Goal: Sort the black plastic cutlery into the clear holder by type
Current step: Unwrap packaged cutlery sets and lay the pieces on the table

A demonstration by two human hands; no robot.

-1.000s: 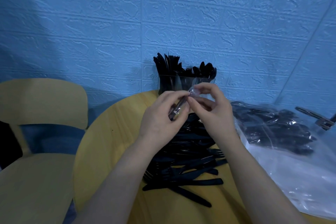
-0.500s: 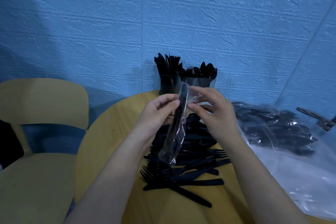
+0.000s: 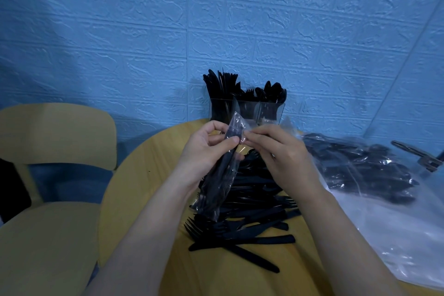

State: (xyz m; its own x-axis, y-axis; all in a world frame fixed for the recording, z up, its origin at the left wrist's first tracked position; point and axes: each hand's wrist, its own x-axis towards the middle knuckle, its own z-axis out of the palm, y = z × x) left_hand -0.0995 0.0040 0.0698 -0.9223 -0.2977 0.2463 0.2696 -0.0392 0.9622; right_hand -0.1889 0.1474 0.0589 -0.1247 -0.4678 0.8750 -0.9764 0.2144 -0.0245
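Midair, above the loose heap of black cutlery [image 3: 242, 211] on the table [image 3: 134, 190], a wrapped cutlery piece [image 3: 222, 173] hung in its clear sleeve; left hand [image 3: 206, 151] pinched it near the top, thumb across the handle; right hand [image 3: 276, 151] pinched the film just beside that grip; below the grip the sleeve trailed slack. Judged light, stiff, likely brittle if bent; film slippery and crinkly, so hold the hard handle, tear at the top edge. Clear holder [image 3: 247, 109] stood beyond the grip, well stocked.
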